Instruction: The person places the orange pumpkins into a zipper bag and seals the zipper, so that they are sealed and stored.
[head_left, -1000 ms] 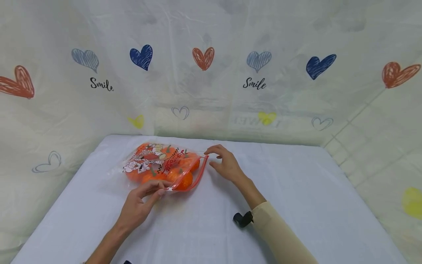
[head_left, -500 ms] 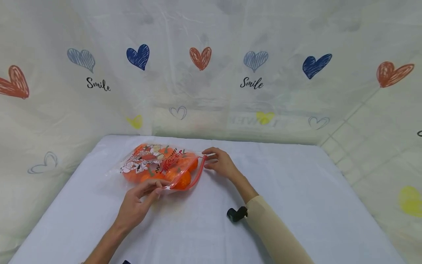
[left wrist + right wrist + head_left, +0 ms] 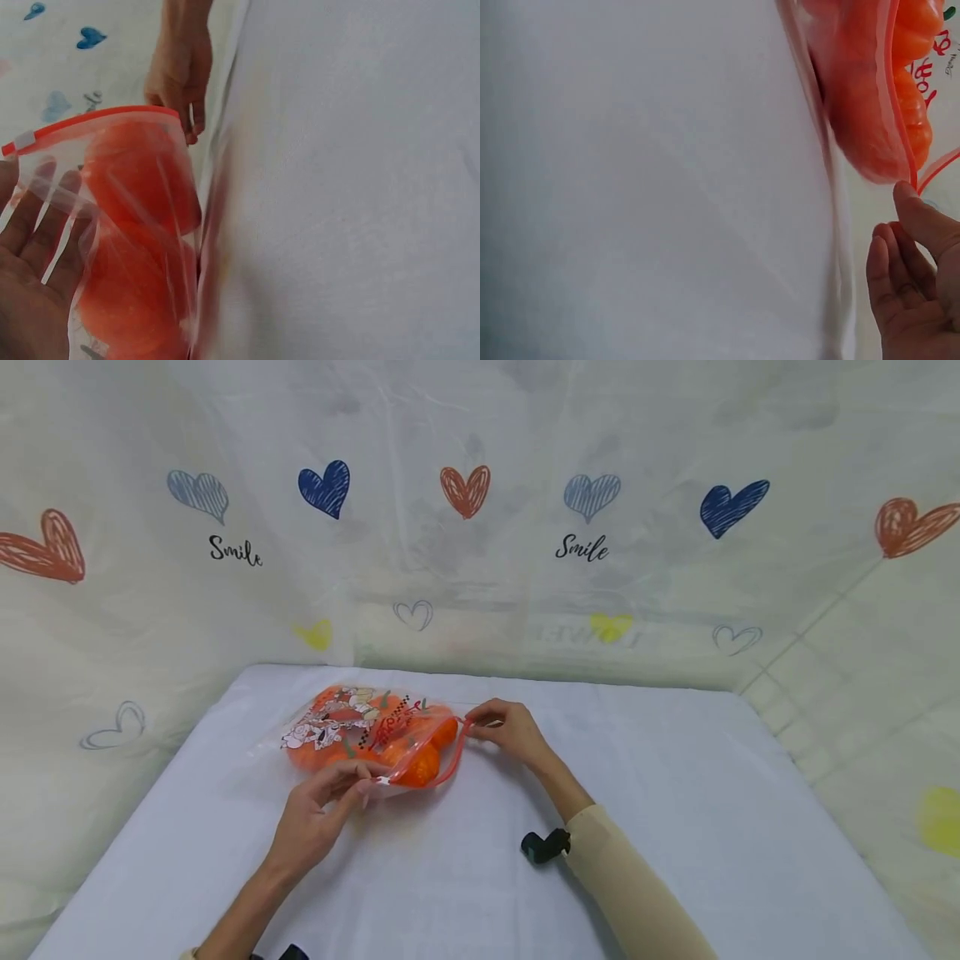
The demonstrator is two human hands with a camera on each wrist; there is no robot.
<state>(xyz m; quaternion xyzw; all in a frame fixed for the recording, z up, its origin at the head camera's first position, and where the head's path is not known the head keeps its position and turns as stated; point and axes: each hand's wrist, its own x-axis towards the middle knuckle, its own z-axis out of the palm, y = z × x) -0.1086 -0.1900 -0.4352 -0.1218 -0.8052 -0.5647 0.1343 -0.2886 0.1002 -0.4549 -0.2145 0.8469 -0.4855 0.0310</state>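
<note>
A clear zip bag (image 3: 333, 714) with cartoon print lies toward the back left of the table, its red-edged mouth parted and facing right. Inside are several orange, pumpkin-like things (image 3: 422, 766) with green stems. My left hand (image 3: 321, 806) pinches the near corner of the mouth, beside the white slider (image 3: 25, 140). Through the clear film, its other fingers show behind the plastic in the left wrist view. At the far corner, my right hand (image 3: 516, 732) pinches the end of the red zip strip (image 3: 904, 142) between thumb and fingers.
A white cloth covers the table (image 3: 465, 868). Behind it hangs a pale sheet (image 3: 510, 568) printed with hearts and "Smile". A black wrist camera (image 3: 545, 846) sits beside the right sleeve (image 3: 630, 885).
My right fingers, spread apart at the far corner a second ago, have come together on it. The left hand keeps its hold, and the near corner has risen slightly.
</note>
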